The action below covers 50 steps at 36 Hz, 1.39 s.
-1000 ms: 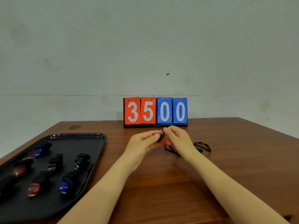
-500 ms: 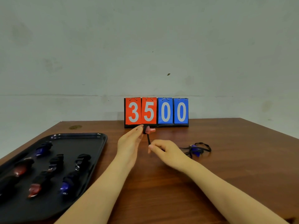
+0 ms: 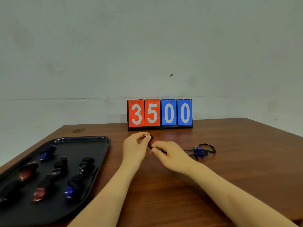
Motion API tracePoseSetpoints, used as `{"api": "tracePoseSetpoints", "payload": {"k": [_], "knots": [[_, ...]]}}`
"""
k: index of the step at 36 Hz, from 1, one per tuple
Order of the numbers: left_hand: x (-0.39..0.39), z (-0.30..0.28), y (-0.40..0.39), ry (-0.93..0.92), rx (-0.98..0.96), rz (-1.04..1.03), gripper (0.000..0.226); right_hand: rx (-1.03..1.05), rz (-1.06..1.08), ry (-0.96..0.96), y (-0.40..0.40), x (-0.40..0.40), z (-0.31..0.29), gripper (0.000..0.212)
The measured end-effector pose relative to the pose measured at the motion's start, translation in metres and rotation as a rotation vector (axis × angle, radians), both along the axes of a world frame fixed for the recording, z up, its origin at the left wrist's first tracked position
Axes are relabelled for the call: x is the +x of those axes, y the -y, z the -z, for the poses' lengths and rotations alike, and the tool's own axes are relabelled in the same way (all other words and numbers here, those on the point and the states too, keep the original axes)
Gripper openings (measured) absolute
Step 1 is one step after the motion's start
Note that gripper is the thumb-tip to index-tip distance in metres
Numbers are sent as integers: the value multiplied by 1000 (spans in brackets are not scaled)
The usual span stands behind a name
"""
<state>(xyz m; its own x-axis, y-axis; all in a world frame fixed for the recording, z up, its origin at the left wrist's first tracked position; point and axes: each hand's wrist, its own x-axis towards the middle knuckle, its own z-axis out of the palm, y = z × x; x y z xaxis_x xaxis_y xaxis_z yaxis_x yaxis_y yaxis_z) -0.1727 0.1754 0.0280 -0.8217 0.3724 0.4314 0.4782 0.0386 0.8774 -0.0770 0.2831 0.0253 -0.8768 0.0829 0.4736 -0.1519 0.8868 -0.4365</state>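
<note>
From the head camera, you look to be in the middle of winding. Your left hand [image 3: 135, 149] pinches the red whistle [image 3: 152, 141] by its far end between thumb and forefinger, just above the table [image 3: 229, 177] and in front of the scoreboard [image 3: 159, 113]. Your right hand [image 3: 173, 157] grips the black cord [image 3: 150, 146] between thumb and curled fingers, right beside the whistle. The cord loops dark round the near side of the whistle's body, so only a small red patch shows between your fingertips. How many turns lie on it I cannot tell, as it is small and partly hidden. A glint of metal, perhaps a ring, sits at your left fingertips.

The next move, I think, calls for holding the whistle steady in the left pinch and drawing the cord taut round the body with the right. Lay each turn tight against the one before, so it does not slip off the rounded end. The finished bundle likely belongs on the tray [image 3: 105, 141] at your left, where wrapped whistles [image 3: 49, 184] lie in rows. A blue whistle [image 3: 199, 151] with its cord loose lies on the table to your right, untouched
</note>
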Motion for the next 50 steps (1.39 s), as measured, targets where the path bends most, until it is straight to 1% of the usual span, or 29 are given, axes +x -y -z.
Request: {"api": "tracePoseSetpoints", "payload": {"k": [4,7,10,13,16,18,22,26,27,29,32,35,37,39,41,44,47,50], "knots": [[-2,1,0,-85,-132,7,20,-174,49,-116,-3,2,-4,24],[-1,-1,-1,-75,-193,22,23,-307,88,-157,-9,5,-8,24],[3,-2,0,-49,-205,85,22,-395,142,-194,-15,5,-10,24],[8,-4,-1,46,-131,191,21,-463,198,-237,-20,4,-11,22],[12,-6,-2,158,-11,283,16,-524,250,-255,-25,4,-13,20],[17,-9,0,239,74,385,16,-553,260,-239,-26,4,-14,18],[22,-12,3,377,200,517,16,-592,254,-123,-24,4,-16,21],[19,-14,2,508,323,523,21,-698,234,-6,-24,0,-11,30],[18,-15,2,539,365,521,20,-695,212,23,-24,-1,-8,31],[16,-15,3,587,439,509,19,-590,169,67,-22,-1,-2,36],[11,-14,3,629,495,464,24,-319,138,111,-16,-1,4,38],[7,-11,2,617,486,375,24,-189,106,149,-9,0,5,36],[5,-10,1,573,448,307,22,-124,95,148,-6,-1,5,35],[3,-8,-1,479,357,205,20,-58,78,137,-5,-2,5,33],[1,-5,-3,327,236,109,16,-12,54,140,-3,-1,5,31],[1,-3,-4,135,91,51,13,22,39,159,-2,2,3,29],[-1,-1,-4,18,8,3,14,90,54,142,-4,4,2,29],[-5,0,-3,-63,-60,-40,18,134,62,74,-5,4,1,24]]}}
